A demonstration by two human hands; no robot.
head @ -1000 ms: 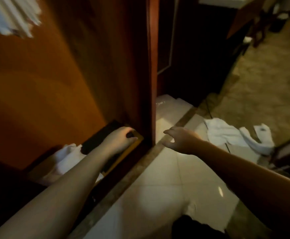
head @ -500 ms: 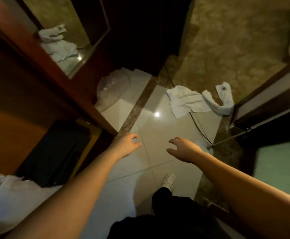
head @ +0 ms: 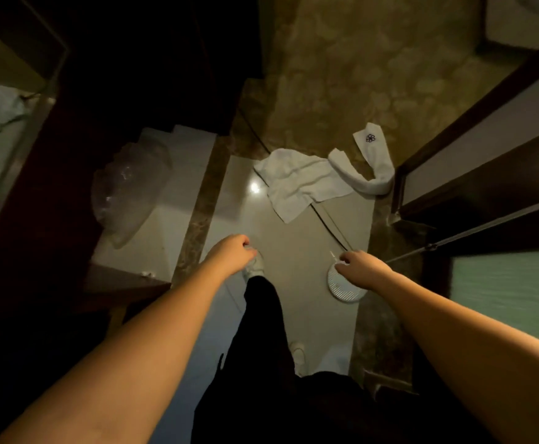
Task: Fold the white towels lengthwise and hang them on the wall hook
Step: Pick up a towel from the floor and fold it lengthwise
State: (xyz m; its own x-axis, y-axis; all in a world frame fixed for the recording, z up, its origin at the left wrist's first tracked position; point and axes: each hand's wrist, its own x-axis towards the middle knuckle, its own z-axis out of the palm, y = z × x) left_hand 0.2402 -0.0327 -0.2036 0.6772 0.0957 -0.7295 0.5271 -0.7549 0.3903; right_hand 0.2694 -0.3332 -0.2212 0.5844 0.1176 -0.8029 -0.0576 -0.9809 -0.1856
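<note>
Fingers: both hands hold nothing; left hand (head: 229, 253) has its fingers loosely curled, right hand (head: 362, 267) has them relaxed and slightly spread, both reaching forward over the floor (head: 294, 245).
Towels: two white ones lie ahead. One towel (head: 297, 182) is spread flat and crumpled on the tile; a rolled towel (head: 369, 177) with a small dark emblem curls beside it, touching the door frame (head: 399, 174) at right.
Gap: both hands are well short of the towels.
Change: a second ago the left hand rested low inside the wooden cabinet and the view faced its wall. Now the view has swung down to the floor, both arms point at the towels, and a leg (head: 261, 315) steps forward.
Meaning: the person has likely turned to fetch the next towel; folding and hanging are not yet begun for these two.
Nearby: a cord (head: 326, 219) runs under the flat towel, a round white drain cover (head: 345, 288) sits below the right hand, and a clear plastic bag (head: 127, 190) lies at left.
Hook: not in view.
</note>
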